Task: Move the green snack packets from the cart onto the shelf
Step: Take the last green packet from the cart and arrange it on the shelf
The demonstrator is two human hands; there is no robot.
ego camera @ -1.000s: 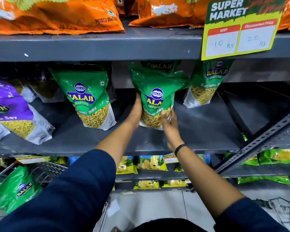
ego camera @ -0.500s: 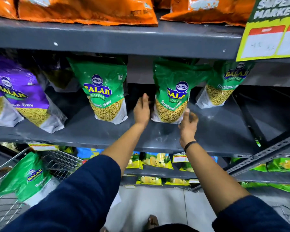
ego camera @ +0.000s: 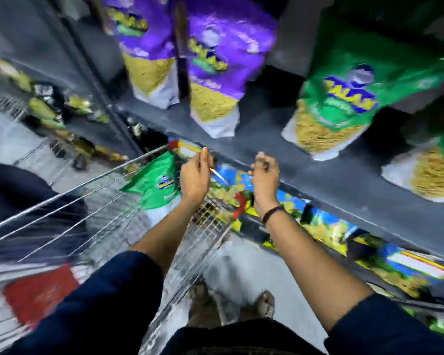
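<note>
The view is blurred by motion. A green snack packet (ego camera: 155, 184) lies in the wire cart (ego camera: 69, 221) at lower left. My left hand (ego camera: 194, 176) hovers just right of it, fingers apart and empty. My right hand (ego camera: 264, 175) hangs below the front edge of the grey shelf (ego camera: 331, 180), fingers loosely curled, holding nothing. Two green packets stand on that shelf: one (ego camera: 344, 98) upright at upper right, another (ego camera: 431, 162) at the right edge.
Two purple packets (ego camera: 215, 73) stand on the shelf left of the green ones. A lower shelf with blue and yellow packets (ego camera: 318, 226) runs beneath. A red flap (ego camera: 39, 293) sits on the cart's near end. My feet stand on the pale floor (ego camera: 231, 303).
Both hands have let go of the green packet on the shelf and dropped toward the cart. My head has swung down and left, bringing the cart into view.
</note>
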